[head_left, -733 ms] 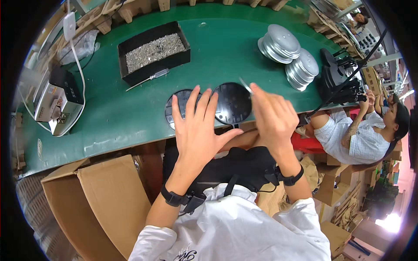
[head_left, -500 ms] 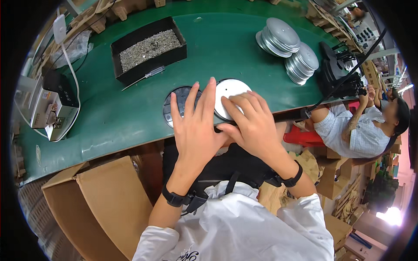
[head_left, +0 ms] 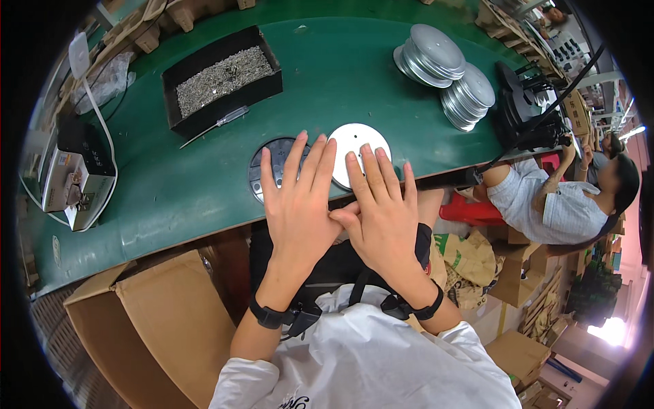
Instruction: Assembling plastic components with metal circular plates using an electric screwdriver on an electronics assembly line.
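A round white plate (head_left: 347,140) with small holes lies near the front edge of the green table, right beside a dark round base (head_left: 278,155). My left hand (head_left: 296,208) is spread palm down, its fingers reaching over the dark base, which they partly cover. My right hand (head_left: 383,218) is likewise spread palm down, fingertips over the near part of the white plate. Both thumbs meet at the table's edge. Nothing shows in either hand; whether the fingertips press on the discs I cannot tell.
A black box of small metal screws (head_left: 221,82) stands at the far left, a screwdriver (head_left: 231,116) before it. Stacked silver discs (head_left: 436,51) and black parts (head_left: 514,102) are at the right. A white-and-black box (head_left: 82,177) with a cable stands left. A co-worker (head_left: 572,198) sits at right.
My right hand has shifted slightly left and nearer, and its bent fingers have straightened. The black rim seen around the white plate now hardly shows. My left hand stays spread.
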Action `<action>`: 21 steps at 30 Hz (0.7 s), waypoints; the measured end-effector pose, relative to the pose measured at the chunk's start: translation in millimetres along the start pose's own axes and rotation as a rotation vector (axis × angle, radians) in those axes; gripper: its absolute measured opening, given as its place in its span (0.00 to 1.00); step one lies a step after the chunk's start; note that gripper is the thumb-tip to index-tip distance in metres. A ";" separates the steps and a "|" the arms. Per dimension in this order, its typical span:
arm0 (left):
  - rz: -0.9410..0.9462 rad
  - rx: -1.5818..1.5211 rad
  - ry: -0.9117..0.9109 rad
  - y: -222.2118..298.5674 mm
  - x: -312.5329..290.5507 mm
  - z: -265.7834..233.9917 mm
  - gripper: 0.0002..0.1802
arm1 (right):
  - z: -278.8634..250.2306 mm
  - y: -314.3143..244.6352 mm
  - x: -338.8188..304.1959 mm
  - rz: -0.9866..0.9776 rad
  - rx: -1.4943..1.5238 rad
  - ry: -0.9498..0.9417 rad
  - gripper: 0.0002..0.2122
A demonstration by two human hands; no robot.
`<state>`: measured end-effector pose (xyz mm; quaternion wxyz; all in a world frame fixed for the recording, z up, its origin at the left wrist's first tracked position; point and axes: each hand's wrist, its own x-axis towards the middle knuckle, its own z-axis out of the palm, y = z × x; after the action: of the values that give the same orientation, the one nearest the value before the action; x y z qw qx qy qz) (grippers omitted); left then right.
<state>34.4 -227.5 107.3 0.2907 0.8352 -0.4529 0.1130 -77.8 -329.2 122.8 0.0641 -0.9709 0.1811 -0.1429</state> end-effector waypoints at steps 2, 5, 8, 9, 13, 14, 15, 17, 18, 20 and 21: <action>0.014 0.007 0.000 -0.5 1.3 -0.6 0.44 | -4.1 4.0 3.7 -0.018 -0.024 -0.005 0.38; 0.035 0.026 -0.037 0.5 -0.5 -0.2 0.44 | -5.1 1.7 1.9 -0.010 -0.042 -0.022 0.38; 0.047 0.049 -0.030 -2.5 0.6 0.9 0.44 | -1.0 -0.2 2.0 0.001 -0.003 -0.008 0.38; 0.040 0.049 -0.042 -0.2 0.0 -0.3 0.45 | 0.5 0.4 -0.3 -0.006 0.028 -0.001 0.37; 0.029 0.063 -0.068 2.9 5.3 -1.3 0.47 | -3.4 13.7 1.7 -0.051 0.041 -0.025 0.37; 0.040 0.052 -0.060 2.9 3.7 -1.4 0.47 | -10.8 16.4 2.0 -0.081 0.142 -0.051 0.34; 0.030 0.043 -0.063 3.1 3.3 -3.8 0.48 | -16.7 30.6 7.5 -0.079 0.127 -0.032 0.34; 0.024 0.029 -0.064 4.1 3.2 -3.3 0.49 | -20.1 67.3 27.3 -0.054 0.236 0.072 0.30; 0.013 0.037 -0.068 4.4 2.5 -4.8 0.49 | -24.7 74.9 48.7 -0.057 0.128 0.245 0.28; 0.014 0.039 -0.057 8.2 4.5 -7.3 0.50 | -35.0 98.7 97.6 -0.050 -0.038 0.512 0.25; 0.000 0.023 -0.065 7.0 3.6 -8.7 0.50 | -35.7 106.0 118.2 -0.047 -0.079 0.603 0.24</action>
<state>31.3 -227.8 118.6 0.2661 0.8419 -0.4607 0.0909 -18.2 -473.7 168.2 -0.0338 -0.8903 0.1750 -0.4191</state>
